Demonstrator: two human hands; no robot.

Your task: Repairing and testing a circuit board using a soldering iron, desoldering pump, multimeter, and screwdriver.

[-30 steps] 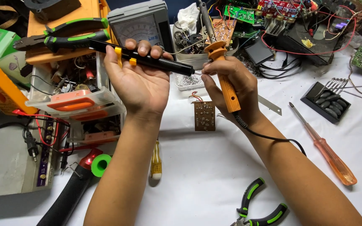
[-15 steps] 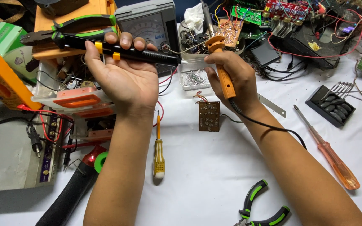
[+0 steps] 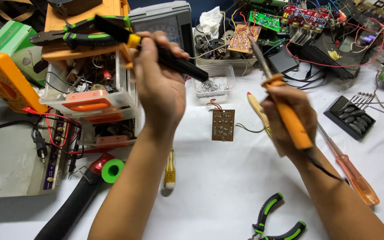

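Brown circuit board (image 3: 223, 125) lies flat on desk (image 3: 227, 186), between hands. Left hand (image 3: 158, 84) grips black desoldering pump (image 3: 156, 49) above-left of board; right hand (image 3: 287, 118) grasps orange-handled soldering iron (image 3: 285, 111), tip raised beyond board. Best: heat joint fully, then bring pump nozzle close.

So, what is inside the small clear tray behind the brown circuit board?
The small clear tray holds a heap of small silvery metal bits; their kind is too small to tell. The black tool in the left hand covers its upper left corner. The brown circuit board lies just in front of it.
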